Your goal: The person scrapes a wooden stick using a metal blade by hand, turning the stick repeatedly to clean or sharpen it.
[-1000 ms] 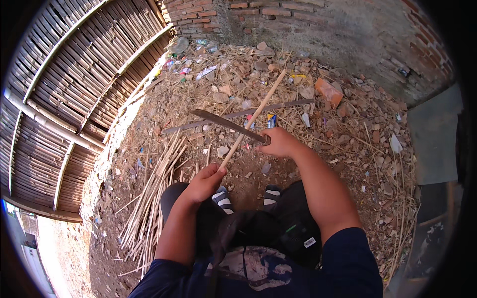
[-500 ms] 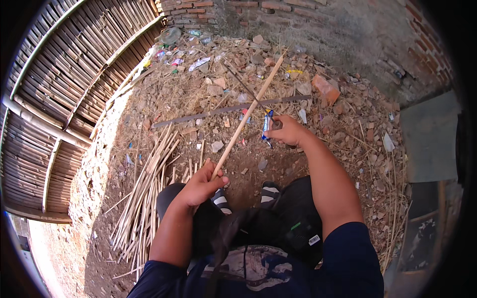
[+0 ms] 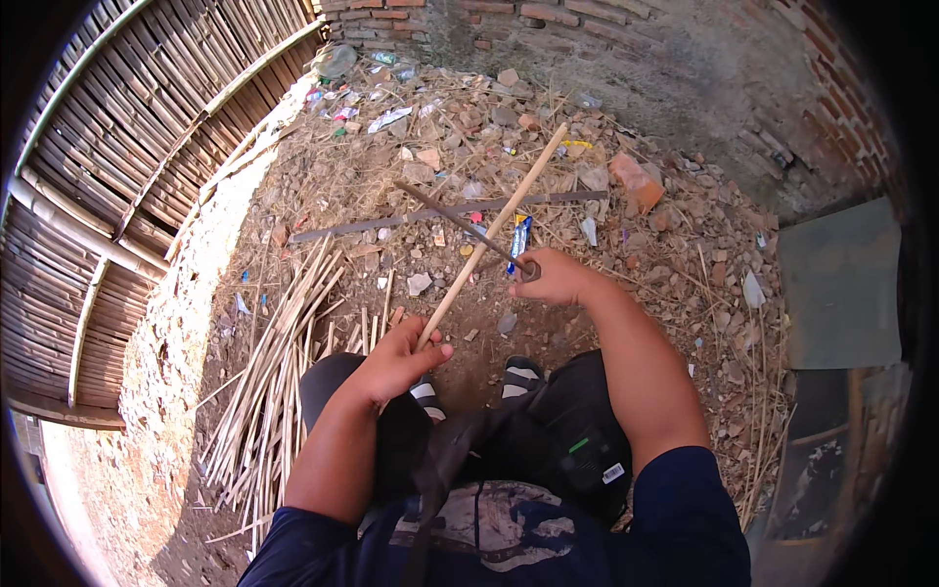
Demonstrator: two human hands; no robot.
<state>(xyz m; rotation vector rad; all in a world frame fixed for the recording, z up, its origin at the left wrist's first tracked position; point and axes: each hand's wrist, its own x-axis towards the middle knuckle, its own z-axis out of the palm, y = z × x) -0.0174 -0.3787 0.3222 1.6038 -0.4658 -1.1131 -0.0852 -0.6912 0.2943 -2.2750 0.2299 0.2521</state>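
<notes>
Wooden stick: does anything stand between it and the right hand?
Only the long blade in the right hand crosses the gap to the wooden stick, held by the left hand. The blue wrapper showing there appears to lie below, on the ground.

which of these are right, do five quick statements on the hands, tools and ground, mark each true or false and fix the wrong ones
1. The right hand grips a knife. True.
2. The left hand is empty. False: the left hand holds a stick near its lower end.
3. In this view, the knife and the stick cross. True.
4. The stick pile lies on the person's right. False: the stick pile lies on the person's left.
5. A blue wrapper lies left of the brick. True.
</notes>
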